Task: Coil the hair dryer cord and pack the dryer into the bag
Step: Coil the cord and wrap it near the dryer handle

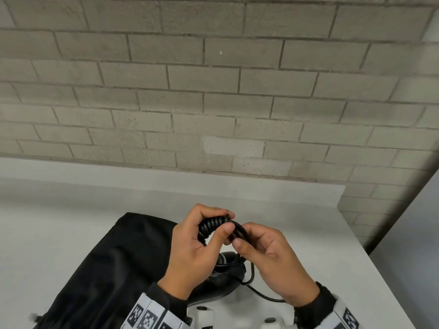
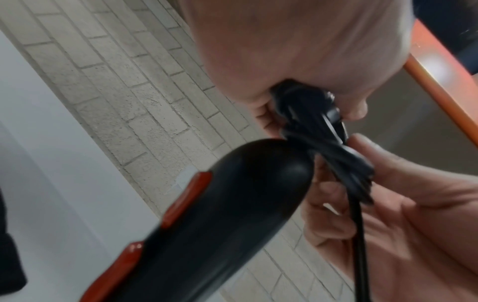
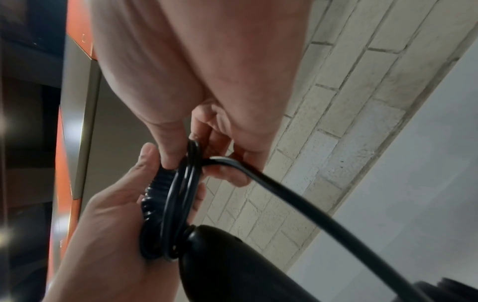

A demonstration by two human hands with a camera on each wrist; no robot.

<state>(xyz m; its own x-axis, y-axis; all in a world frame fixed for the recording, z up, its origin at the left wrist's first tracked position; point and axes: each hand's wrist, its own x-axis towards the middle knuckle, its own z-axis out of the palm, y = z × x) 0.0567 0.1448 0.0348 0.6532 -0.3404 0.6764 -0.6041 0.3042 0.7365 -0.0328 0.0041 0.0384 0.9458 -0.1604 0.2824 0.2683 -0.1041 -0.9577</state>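
Note:
My left hand [image 1: 204, 233] grips a bundle of coiled black cord [image 1: 211, 225] above the table, fingers curled over it. My right hand [image 1: 251, 243] pinches the cord's loose strand [image 1: 238, 230] right beside the bundle. The black hair dryer [image 1: 223, 281] hangs below the hands; its handle with red buttons [image 2: 227, 216] fills the left wrist view, and the cord loops [image 3: 181, 196] sit at the handle's end in the right wrist view. The rest of the cord [image 1: 263, 296] trails down toward my right wrist. The black bag [image 1: 107, 264] lies flat on the table to the left.
The white table [image 1: 71, 210] stands against a grey brick wall [image 1: 213, 91]; its right edge [image 1: 392, 276] runs diagonally beside my right hand. The bag covers the near-left part of the table.

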